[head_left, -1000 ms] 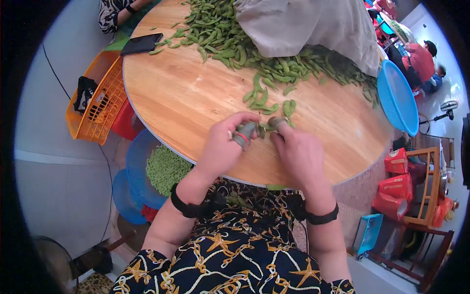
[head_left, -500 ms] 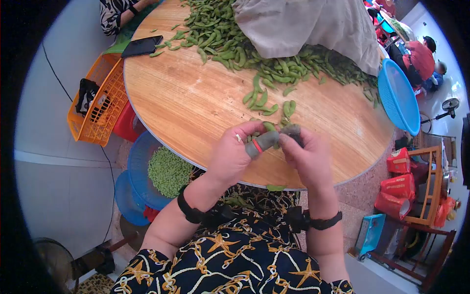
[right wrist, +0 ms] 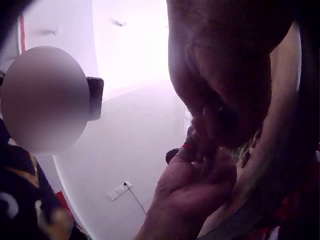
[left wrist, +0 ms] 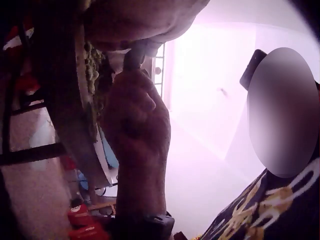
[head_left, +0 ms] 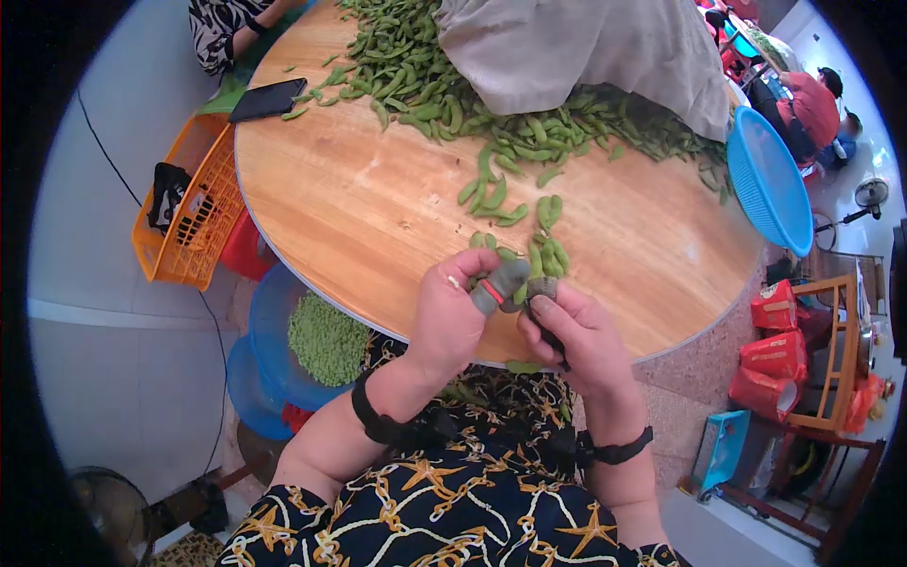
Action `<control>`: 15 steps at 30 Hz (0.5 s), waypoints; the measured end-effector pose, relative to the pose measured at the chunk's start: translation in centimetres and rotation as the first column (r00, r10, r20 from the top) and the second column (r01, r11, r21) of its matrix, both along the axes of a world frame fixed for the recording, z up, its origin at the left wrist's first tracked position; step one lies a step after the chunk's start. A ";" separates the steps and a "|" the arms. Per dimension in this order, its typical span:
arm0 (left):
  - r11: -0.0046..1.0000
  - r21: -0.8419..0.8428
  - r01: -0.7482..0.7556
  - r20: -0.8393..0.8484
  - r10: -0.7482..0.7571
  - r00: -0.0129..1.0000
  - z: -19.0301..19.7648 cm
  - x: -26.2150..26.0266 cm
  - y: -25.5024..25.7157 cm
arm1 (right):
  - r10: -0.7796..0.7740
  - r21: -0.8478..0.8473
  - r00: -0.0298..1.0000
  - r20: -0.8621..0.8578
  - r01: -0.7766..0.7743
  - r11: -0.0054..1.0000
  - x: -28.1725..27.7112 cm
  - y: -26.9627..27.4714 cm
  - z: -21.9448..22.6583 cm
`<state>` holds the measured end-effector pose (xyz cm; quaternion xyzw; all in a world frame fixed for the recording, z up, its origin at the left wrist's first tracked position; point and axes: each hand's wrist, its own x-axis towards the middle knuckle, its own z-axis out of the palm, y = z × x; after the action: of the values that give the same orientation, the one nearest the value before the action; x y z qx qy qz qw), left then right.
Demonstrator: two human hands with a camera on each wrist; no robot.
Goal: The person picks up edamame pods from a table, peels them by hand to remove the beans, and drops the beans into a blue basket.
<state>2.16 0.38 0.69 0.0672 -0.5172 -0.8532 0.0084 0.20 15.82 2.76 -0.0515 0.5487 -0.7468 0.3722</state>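
In the head view my left hand (head_left: 450, 310) has a grey cover with a red band on its thumb. It pinches a green soybean pod (head_left: 520, 294) at the fingertips. My right hand (head_left: 588, 338), with a dark covered finger, meets it there, thumb pressed on the covered finger at the pod's end. Loose pods (head_left: 550, 253) lie just beyond the fingertips, and more pods (head_left: 493, 195) lie farther up. Both wrist views are dim: the left hand (right wrist: 192, 185) and right hand (left wrist: 137, 110) show close together, the pod hidden.
A big pod heap (head_left: 406, 71) lies on the round wooden table (head_left: 350, 189), partly under a grey cloth (head_left: 576, 52). A phone (head_left: 268, 100) is at the left edge. A blue basin (head_left: 326, 340) of shelled beans stands below left. A blue basket (head_left: 770, 184) leans at the right.
Both hands have come slightly towards the body, uncovering pods on the table. The right hand has turned, its covered finger now pointing at those pods. The view has shifted a little.
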 end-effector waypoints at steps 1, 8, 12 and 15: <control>1.000 0.000 0.000 -0.001 0.000 1.000 0.0 0.0 -0.1 | 0.000 0.000 1.000 -0.001 0.000 1.000 0.1 0.0 0.0; 0.867 0.371 0.333 -0.022 -0.350 0.936 0.3 -0.1 -1.4 | 0.009 -0.222 0.968 0.253 0.049 0.974 0.5 0.3 -0.6; 0.895 -0.395 0.209 -0.062 -0.253 0.965 0.7 0.0 -1.0 | -0.141 0.198 0.980 -0.137 0.167 0.966 1.1 -0.4 0.0; 0.860 -0.473 0.192 -0.006 -0.221 0.975 0.2 0.0 -0.6 | -0.056 0.339 0.828 -0.558 0.289 0.895 1.1 -0.2 -1.1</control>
<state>2.18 -0.26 0.84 -0.0180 -0.7122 -0.6999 -0.0514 1.31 15.67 1.71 -0.1273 0.7766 -0.6018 0.1360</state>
